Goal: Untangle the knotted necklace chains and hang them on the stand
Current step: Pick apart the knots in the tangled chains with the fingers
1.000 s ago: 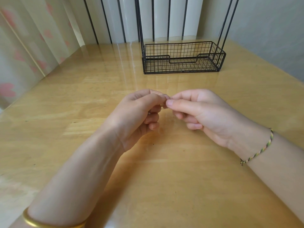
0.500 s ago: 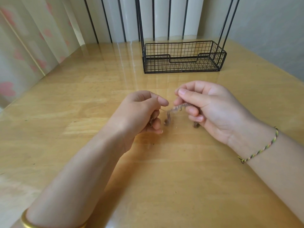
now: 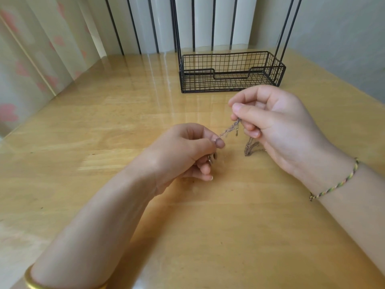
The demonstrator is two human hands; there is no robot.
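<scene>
Thin knotted necklace chains [image 3: 230, 128] stretch between my two hands above the wooden table. My left hand [image 3: 183, 151] pinches one end between thumb and forefinger, and a small ring shows under its curled fingers. My right hand [image 3: 277, 126], higher and further back, pinches the other end; more chain hangs in a loose bunch below its fingers. The black wire stand [image 3: 230, 71], with a basket base and tall thin rods, is at the back of the table, beyond my right hand.
The glossy wooden table [image 3: 125, 113] runs wide on all sides of my hands. Curtains hang to the left and behind, a grey wall stands at the right. I wear a gold bangle on the left wrist and a braided cord on the right.
My hands, first pressed together at the fingertips, have drawn apart. The right hand rose up and back toward the stand, pulling the chains out taut between both hands.
</scene>
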